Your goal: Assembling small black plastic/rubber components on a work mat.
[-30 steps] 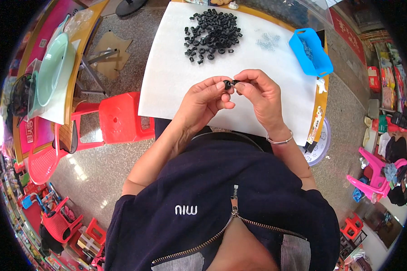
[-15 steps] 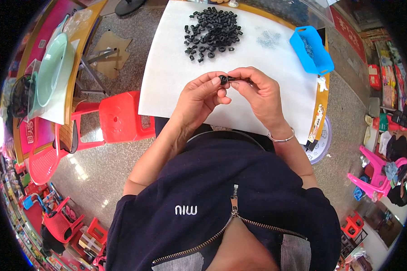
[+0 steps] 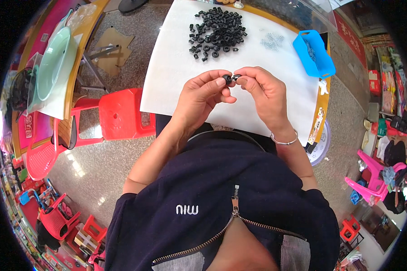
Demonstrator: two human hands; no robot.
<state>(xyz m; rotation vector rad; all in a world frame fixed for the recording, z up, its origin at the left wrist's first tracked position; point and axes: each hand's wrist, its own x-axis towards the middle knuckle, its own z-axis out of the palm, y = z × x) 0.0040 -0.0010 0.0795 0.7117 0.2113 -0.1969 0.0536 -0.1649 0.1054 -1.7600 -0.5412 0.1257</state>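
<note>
My left hand [image 3: 201, 94] pinches a small round black plastic part [image 3: 227, 79] between thumb and forefinger, its hollow side showing. Close against it, my right hand [image 3: 268, 94] grips a small dark piece with a shiny end [image 3: 236, 77]; the fingers cover much of it, so its kind is unclear. Both hands are raised over the near part of the white-covered table [image 3: 176, 72]. Beyond them lies a heap of black plastic parts [image 3: 217, 31], some round and some angular. Right of the heap, tiny clear pieces [image 3: 272, 41] are scattered.
A blue plastic basket [image 3: 319, 61] holding small pieces stands at the table's right edge. A red stool [image 3: 117, 115] is close on the left, with a pale green basin [image 3: 54, 67] on a side table beyond. A pink chair [image 3: 371, 176] stands at far right.
The fingers of my right hand have shifted, and a shiny end now shows on the piece they pinch. My left hand keeps its hold on the round part. The whole view has moved slightly.
</note>
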